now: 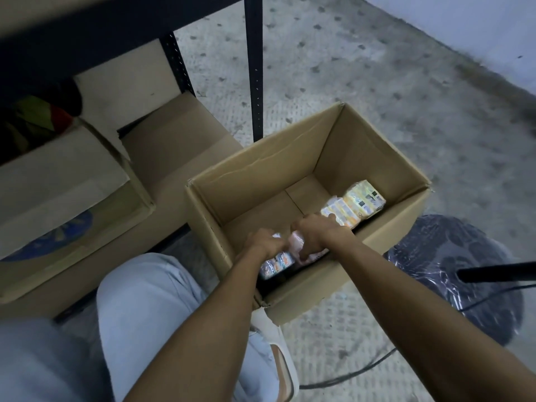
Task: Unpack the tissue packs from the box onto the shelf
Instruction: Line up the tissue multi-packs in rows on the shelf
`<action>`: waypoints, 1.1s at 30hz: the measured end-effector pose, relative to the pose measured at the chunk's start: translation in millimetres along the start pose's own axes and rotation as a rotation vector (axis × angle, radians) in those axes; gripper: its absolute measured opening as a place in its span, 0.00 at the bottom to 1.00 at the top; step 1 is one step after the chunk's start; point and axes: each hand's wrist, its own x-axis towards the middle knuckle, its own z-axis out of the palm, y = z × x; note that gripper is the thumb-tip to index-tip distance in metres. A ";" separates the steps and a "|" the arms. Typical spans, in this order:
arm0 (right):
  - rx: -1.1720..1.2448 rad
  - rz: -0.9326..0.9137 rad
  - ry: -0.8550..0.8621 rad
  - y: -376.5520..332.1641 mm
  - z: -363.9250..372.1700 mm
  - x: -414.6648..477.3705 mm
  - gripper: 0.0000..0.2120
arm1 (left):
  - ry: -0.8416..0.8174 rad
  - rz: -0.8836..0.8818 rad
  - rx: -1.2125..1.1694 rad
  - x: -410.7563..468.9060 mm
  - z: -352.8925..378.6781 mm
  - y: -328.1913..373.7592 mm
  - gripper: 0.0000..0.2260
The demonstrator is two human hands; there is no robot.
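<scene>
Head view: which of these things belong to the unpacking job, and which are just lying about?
Job: open box; tissue packs inside it; left hand and right hand, both gripping packs; shelf frame.
Lying about: other cardboard boxes at left; plastic-wrapped round object; cable.

Plain brown cardboard box (377,158), yellow-and-white tissue packs (356,206) with orange print, pale pink pack (298,245), white pack (275,264) printed orange and blue, black shelf post (256,68), grey floor (377,68) dotted with dark specks, light blue trousers (145,300), white shoe (278,349) with tan inside, blue round print (58,236) on a pale brown second box (72,169)
</scene>
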 end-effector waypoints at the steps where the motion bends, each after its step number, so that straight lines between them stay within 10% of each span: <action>1: 0.024 -0.003 0.009 1.1 -1.5 -2.2 0.30 | 0.007 0.005 -0.004 -3.2 -3.9 2.5 0.11; 33: 0.497 -0.054 1.016 -50.4 -112.0 -200.2 0.28 | 0.508 0.644 -0.311 -209.9 -158.5 -16.3 0.14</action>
